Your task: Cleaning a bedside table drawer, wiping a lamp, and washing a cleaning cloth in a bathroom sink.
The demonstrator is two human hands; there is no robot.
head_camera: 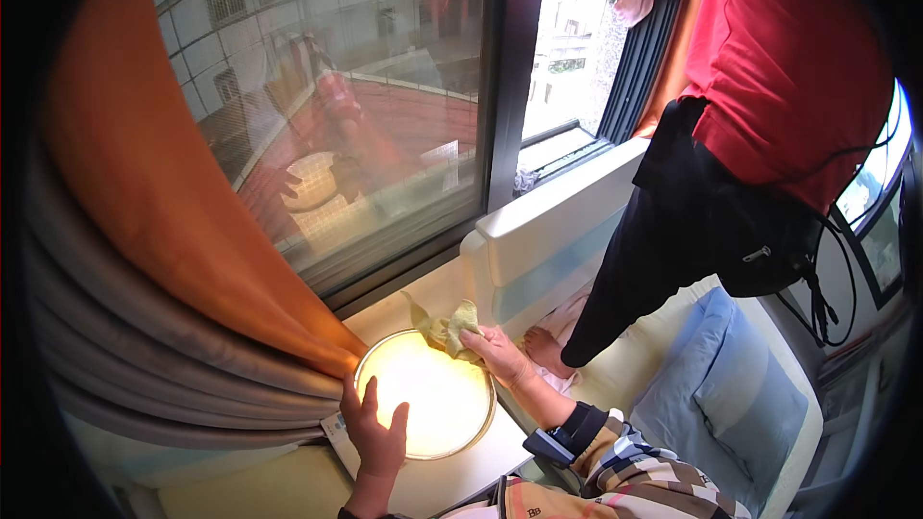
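Observation:
A round glowing lamp [425, 404] with a pale metal-looking rim stands over a white bedside tabletop [461, 479]. At its left edge is my left hand [376, 432], fingers spread; whether they press on the rim cannot be made out. My right hand [497, 357] pinches a crumpled yellow-green cloth [461, 328] at the lamp's far right rim. One end of the cloth hangs loose to the left, towards the window sill. A dark band with a small device [551, 447] is strapped around my right wrist.
An orange and grey curtain [180, 252] bunches at left, close to the lamp. Behind stands a dark-framed window [497, 86], its right part open. At right, a person in a red shirt [786, 72] stands barefoot on a bed with a white headboard [562, 223] and blue pillows [750, 396].

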